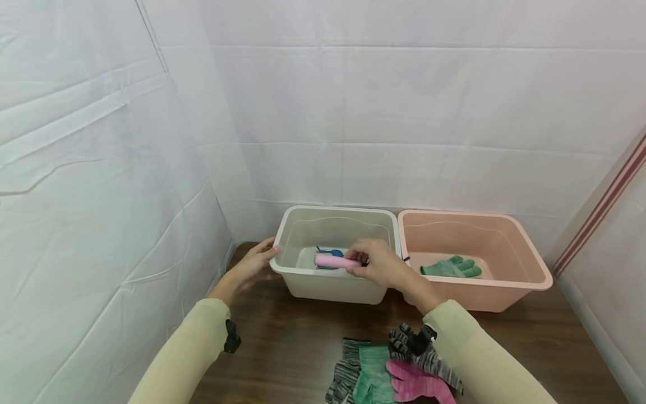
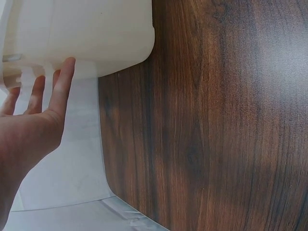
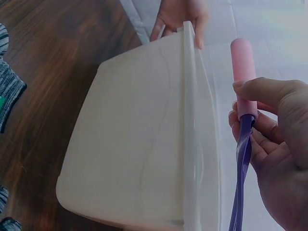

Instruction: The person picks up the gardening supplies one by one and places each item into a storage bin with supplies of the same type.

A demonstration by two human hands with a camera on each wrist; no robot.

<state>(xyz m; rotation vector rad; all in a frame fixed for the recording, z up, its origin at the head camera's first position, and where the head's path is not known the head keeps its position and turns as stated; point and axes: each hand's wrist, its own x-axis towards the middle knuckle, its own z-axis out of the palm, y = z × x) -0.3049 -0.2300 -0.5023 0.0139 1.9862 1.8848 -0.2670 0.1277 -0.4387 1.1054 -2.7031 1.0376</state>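
Note:
My right hand (image 1: pixel 375 261) holds a pink cylindrical handle (image 1: pixel 335 261) over the front part of the off-white bin (image 1: pixel 328 287). In the right wrist view, thumb and fingers pinch this handle (image 3: pixel 244 62), and a twisted purple band (image 3: pixel 242 159) hangs from its end. My left hand (image 1: pixel 254 266) grips the bin's left rim, thumb over the edge and fingers along the outer wall. The left wrist view shows those fingers (image 2: pixel 60 91) against the bin. Inside the bin lies a blue item (image 1: pixel 330 252), partly hidden behind the pink handle.
A pink bin (image 1: pixel 474 286) stands right beside the off-white one, with a green glove (image 1: pixel 451 267) inside. Near the front of the wooden table (image 1: pixel 282 342) lie a green glove (image 1: pixel 373 373), a pink glove (image 1: pixel 419 384) and grey-black striped gloves (image 1: pixel 345 370). White sheeting (image 1: pixel 328 101) surrounds the table.

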